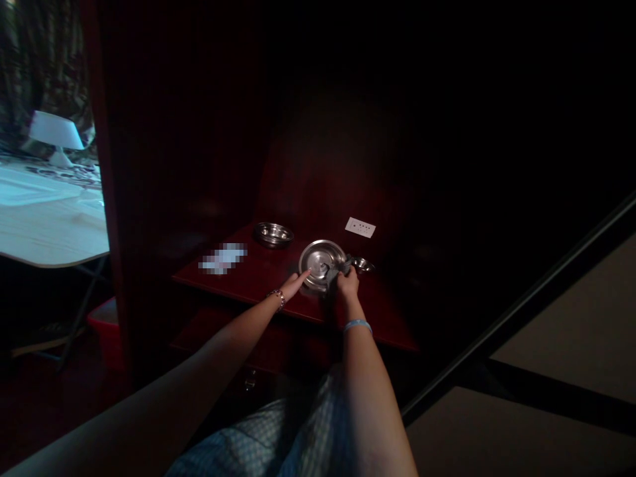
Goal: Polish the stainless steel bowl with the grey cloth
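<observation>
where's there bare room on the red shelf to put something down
The red shelf has a bare patch between the stacked bowls, the pixelated white area and the left hand; another, dimmer, lies right of the right hand, in front of the small bowl. The middle is crowded: large bowl, cloth and both hands.

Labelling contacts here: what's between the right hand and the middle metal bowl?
A grey cloth, gripped by the right hand at the right side of the middle metal bowl; it shows in the head view.
</observation>
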A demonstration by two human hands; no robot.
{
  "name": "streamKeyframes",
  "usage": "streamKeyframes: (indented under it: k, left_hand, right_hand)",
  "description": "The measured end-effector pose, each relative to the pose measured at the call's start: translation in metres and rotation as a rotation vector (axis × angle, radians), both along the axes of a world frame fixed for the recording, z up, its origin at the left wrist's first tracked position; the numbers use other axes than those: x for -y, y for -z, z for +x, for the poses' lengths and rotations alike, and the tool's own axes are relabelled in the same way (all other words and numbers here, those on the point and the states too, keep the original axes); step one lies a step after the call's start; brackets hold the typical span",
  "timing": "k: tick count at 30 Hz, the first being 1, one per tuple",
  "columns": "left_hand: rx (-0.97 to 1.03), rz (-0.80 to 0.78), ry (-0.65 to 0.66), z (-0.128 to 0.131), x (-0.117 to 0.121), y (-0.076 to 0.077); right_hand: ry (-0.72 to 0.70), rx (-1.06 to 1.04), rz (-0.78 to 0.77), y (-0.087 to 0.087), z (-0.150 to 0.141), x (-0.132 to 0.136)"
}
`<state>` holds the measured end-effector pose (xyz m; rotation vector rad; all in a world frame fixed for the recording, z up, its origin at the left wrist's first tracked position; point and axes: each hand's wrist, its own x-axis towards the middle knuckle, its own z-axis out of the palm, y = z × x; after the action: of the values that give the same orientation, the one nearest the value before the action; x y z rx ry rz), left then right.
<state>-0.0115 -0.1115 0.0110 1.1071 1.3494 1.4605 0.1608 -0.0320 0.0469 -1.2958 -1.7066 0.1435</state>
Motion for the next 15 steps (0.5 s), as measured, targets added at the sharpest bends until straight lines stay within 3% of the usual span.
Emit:
streamKeyframes:
  k: [5,10,15]
  left_hand:
    - [0.012,0.060,0.045,0.000,-0.001,0.000]
    - [0.002,0.078,0.021,0.001,-0.006,0.005]
    - [-0.020,0.102,0.023,0.000,-0.012,0.009]
  right_hand:
    - [0.012,-0.009,-0.184,-0.020,0.016,0.015]
    - [-0.117,-0.050,-0.157,-0.030,0.003,0.025]
    - [-0.124,-0.107,-0.217,-0.032,-0.004,0.029]
